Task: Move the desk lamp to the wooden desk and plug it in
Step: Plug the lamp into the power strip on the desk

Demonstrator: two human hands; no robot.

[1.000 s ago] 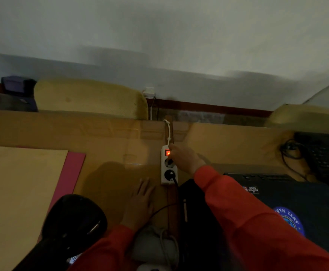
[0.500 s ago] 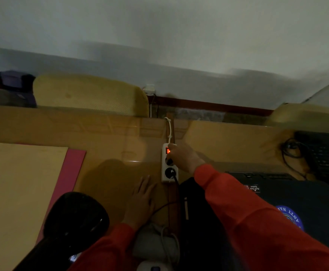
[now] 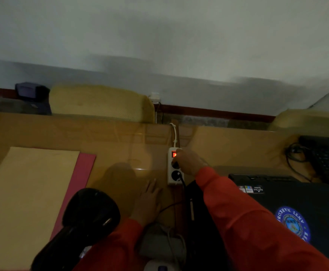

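The black desk lamp (image 3: 87, 218) stands at the near left of the wooden desk (image 3: 120, 145), its rounded head close to the camera. A white power strip (image 3: 173, 167) lies mid-desk with its red switch lit and a black plug in its nearest socket; the plug's black cord runs back toward me. My right hand (image 3: 189, 163) rests on the strip beside the switch, fingertips curled over it, covering the middle socket. My left hand (image 3: 150, 202) lies flat on the desk, fingers apart, holding nothing.
A tan sheet on a pink mat (image 3: 28, 192) covers the left of the desk. A black laptop (image 3: 296, 204) with a round blue sticker sits right, a keyboard (image 3: 328, 157) and tangled cable beyond. Yellow chair backs (image 3: 101, 102) stand behind the desk.
Both hands stay where they were; my right hand remains on the power strip by the lit switch. Only the view has shifted slightly.
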